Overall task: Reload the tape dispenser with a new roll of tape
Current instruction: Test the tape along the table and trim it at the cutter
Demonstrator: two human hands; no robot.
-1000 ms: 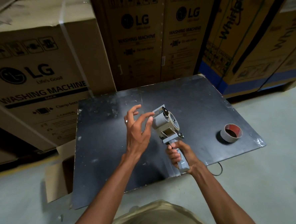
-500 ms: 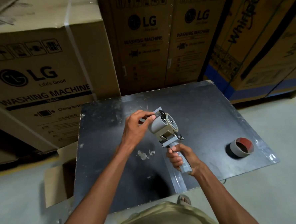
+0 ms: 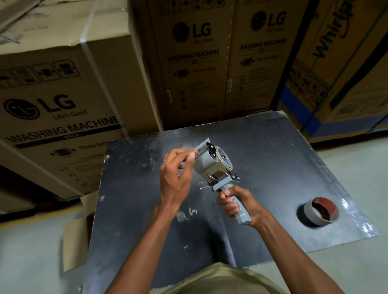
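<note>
Right now the right hand [image 3: 238,204] is wrapped tight around the grey handle of the tape dispenser [image 3: 214,168], holding it up above the black table [image 3: 268,156] with a roll of tape [image 3: 206,166] sitting on its hub. Meanwhile the left hand [image 3: 175,174] pinches narrow at the front end of the dispenser, by the roller, fingertips [image 3: 190,156] together. Off to the right, well apart, an empty tape core [image 3: 320,210] lies on the table, and big cardboard boxes [image 3: 49,105] stand behind

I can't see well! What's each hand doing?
Left hand: pinching the tape end at the grey handheld tape dispenser.
Right hand: closed around the dispenser's handle.
</note>
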